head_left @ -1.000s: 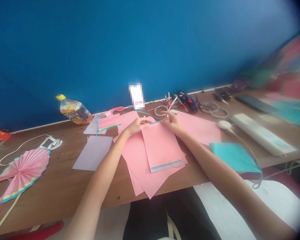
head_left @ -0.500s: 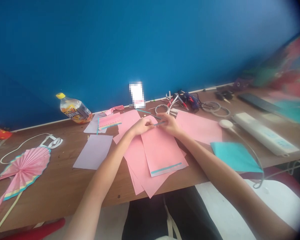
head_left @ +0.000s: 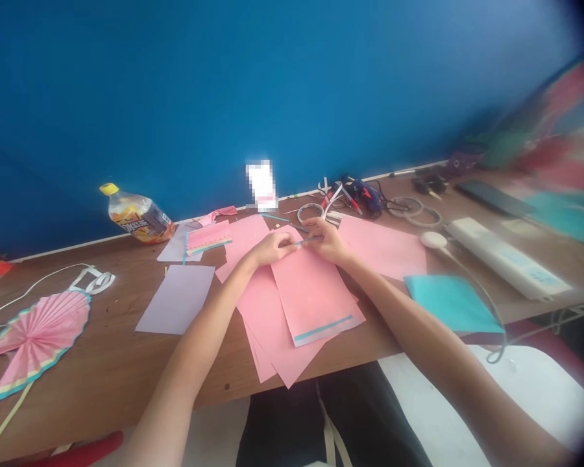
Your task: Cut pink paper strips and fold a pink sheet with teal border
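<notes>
Drawn closer together, both hands [head_left: 274, 248] [head_left: 329, 242] pinch the pink sheet [head_left: 315, 288] by its far edge, forearms [head_left: 213, 322] angled inward

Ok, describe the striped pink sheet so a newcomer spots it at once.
At the wooden table, find the left hand and right hand. The striped pink sheet below them in view overlaps plain pink sheets; unlike those, it has a teal stripe near its lower edge.
</notes>
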`<state>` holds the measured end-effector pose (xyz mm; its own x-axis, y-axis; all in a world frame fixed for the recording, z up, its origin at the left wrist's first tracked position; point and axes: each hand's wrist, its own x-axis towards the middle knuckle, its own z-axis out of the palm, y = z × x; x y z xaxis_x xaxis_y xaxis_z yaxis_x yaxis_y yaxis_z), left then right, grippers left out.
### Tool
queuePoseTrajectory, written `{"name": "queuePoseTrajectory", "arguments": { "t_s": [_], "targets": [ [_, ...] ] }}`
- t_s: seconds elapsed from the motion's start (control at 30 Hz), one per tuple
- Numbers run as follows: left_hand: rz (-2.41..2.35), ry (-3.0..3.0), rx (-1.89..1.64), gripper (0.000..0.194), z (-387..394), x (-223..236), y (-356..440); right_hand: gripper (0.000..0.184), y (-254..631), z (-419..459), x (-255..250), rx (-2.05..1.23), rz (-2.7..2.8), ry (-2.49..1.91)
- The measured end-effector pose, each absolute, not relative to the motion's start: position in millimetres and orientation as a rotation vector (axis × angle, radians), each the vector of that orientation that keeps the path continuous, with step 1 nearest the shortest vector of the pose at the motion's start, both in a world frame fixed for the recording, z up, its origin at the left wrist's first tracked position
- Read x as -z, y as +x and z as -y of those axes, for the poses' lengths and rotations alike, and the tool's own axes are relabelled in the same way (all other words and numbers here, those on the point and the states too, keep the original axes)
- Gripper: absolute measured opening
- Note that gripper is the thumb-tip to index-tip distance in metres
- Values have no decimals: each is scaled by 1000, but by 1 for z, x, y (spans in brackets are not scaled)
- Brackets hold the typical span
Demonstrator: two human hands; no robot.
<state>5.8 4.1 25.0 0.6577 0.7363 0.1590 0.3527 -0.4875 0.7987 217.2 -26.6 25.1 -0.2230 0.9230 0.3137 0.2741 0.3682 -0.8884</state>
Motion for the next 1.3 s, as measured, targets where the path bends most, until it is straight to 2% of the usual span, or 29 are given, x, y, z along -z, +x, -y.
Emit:
{"name": "queuePoseTrajectory", "arguments": {
  "t_s": [0.4, 0.73, 1.03, 1.13, 1.3],
  "targets": [
    [-670, 2045, -586, 35, 5, -41, 4, 51, 219, 25, -22, -976, 1727, -984],
    [-831, 2075, -618, 34, 1, -37, 6, 51, 217, 28, -24, -866, 1756, -995],
    [-941, 1817, -934, 40, -8, -20, -5, 41, 239, 18, -26, -747, 1506, -1159],
    [-922, 1723, -950, 41, -8, -10, -3, 37, 242, 15, -22, -609, 1577, -1211],
    [-919, 1653, -948, 41, -6, -4, -1, 27, 233, 23, -25, 76, 1875, -1203]
  ]
}}
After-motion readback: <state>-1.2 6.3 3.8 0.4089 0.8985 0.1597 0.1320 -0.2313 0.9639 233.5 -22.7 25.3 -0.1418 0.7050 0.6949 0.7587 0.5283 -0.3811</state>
